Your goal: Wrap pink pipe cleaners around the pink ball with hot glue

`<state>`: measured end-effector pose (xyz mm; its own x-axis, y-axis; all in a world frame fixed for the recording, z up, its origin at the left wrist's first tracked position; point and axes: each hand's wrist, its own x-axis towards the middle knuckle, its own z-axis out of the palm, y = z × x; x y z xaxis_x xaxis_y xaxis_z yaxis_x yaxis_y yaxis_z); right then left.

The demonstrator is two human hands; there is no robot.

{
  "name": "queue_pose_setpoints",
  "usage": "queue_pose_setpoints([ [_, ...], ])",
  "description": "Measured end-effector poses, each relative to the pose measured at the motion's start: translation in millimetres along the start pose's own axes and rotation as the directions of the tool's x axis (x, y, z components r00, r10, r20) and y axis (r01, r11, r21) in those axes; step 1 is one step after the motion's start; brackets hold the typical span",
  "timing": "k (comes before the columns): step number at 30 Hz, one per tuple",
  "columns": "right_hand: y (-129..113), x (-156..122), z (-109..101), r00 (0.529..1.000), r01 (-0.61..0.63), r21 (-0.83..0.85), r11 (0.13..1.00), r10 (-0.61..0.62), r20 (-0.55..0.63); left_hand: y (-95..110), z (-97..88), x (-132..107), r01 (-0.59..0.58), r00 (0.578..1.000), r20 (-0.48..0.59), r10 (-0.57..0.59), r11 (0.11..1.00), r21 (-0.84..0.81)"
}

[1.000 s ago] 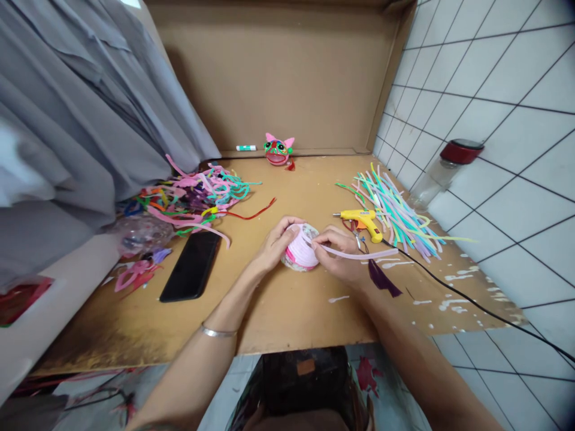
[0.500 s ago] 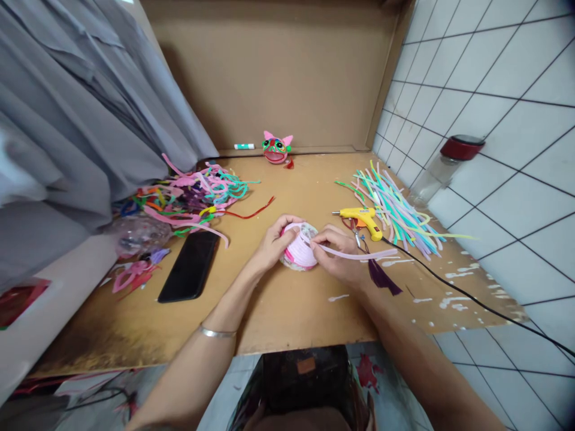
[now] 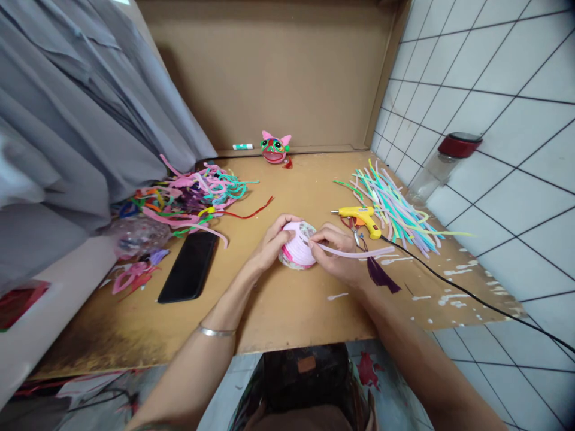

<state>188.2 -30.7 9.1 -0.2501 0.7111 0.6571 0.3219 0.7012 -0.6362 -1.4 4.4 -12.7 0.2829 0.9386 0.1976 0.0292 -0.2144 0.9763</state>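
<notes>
Two bare hands are working at the middle of the frame: the left hand (image 3: pixel 272 244) is cupping a rounded pink-and-lilac piece (image 3: pixel 298 251), and the right hand (image 3: pixel 335 246) is pinching a lilac strip (image 3: pixel 359 255) near one end, close against that piece. The piece is sitting at the centre of the picture, its coiled rows showing. For neat work, the left hand should probably be steadying it without squashing it, while the right is guiding the strip snugly beside the neighbouring row; pressing short stretches would likely be serving better than pulling. The strip's loose end is trailing toward the right of the frame, below the yellow glue gun (image 3: pixel 359 214). Both forearms are reaching up from the lower edge; the left thumb is lying along the near side of the piece, and the right thumb and forefinger are meeting at its right edge. Those fingertips are partly hiding the contact, so whether the strip is sticking there is hard to tell.
</notes>
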Motion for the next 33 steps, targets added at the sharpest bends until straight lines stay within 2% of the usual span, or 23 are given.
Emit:
queue_pose_setpoints([
  [7,0.3,-0.3,-0.8,1.0,0.005,-0.013,1.0,-0.004,0.016,6.6,2.9,-1.5,0.008,0.999,-0.035,-0.008,1.0,0.02],
  [19,0.3,0.0,0.1,1.0,0.019,-0.009,1.0,-0.019,0.006,0.7,4.0,0.9,0.003,0.999,-0.046,-0.006,0.999,-0.051],
  [33,2.6,-1.3,1.4,1.0,0.015,-0.015,1.0,-0.015,0.011,2.1,3.4,-0.9,0.003,0.999,-0.043,-0.002,1.0,0.027],
])
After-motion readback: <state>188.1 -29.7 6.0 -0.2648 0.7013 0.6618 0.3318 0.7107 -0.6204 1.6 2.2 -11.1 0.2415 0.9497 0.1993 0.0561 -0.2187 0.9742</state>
